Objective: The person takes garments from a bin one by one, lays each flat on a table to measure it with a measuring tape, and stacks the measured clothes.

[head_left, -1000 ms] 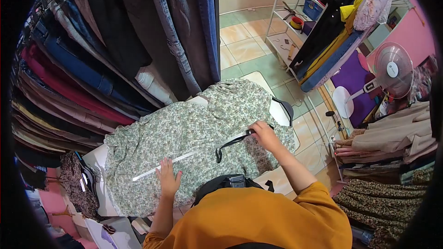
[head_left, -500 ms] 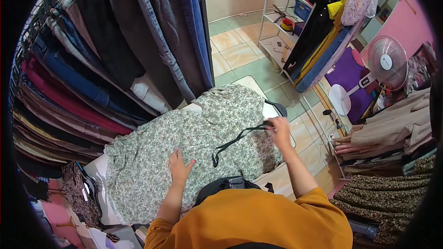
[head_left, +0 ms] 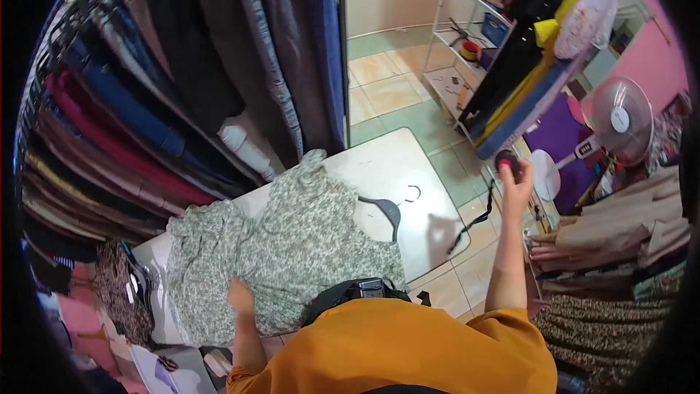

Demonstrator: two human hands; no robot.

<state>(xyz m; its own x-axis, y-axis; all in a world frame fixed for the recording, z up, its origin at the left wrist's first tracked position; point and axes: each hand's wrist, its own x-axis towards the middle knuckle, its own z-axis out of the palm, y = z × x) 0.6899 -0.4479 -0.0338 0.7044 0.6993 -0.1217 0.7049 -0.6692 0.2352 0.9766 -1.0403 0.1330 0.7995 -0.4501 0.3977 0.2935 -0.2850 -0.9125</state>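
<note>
A pale green floral dress [head_left: 306, 226] lies gathered over the white table [head_left: 408, 153]. Part of a black hanger [head_left: 380, 208] shows at its neckline, with the metal hook pointing right. My left hand [head_left: 242, 298] is closed on the dress near its middle; the fingertips are hidden and slightly blurred. Beyond the table's right edge, my right hand [head_left: 518, 181] grips a dark rounded thing [head_left: 504, 160] whose kind I cannot make out. A thin black strap [head_left: 477, 219] dangles beside that hand.
Trousers and jeans [head_left: 160, 124] hang densely along the left rack. At the right stand a fan [head_left: 620, 113] and folded clothes [head_left: 620, 208]. A white shelf unit [head_left: 456, 29] stands at the back, beside hanging garments [head_left: 554, 51].
The dress has shifted left and bunched, uncovering the table's right part and the hanger. My left hand moved left and down; my right hand moved up and right, the strap leaving the dress.
</note>
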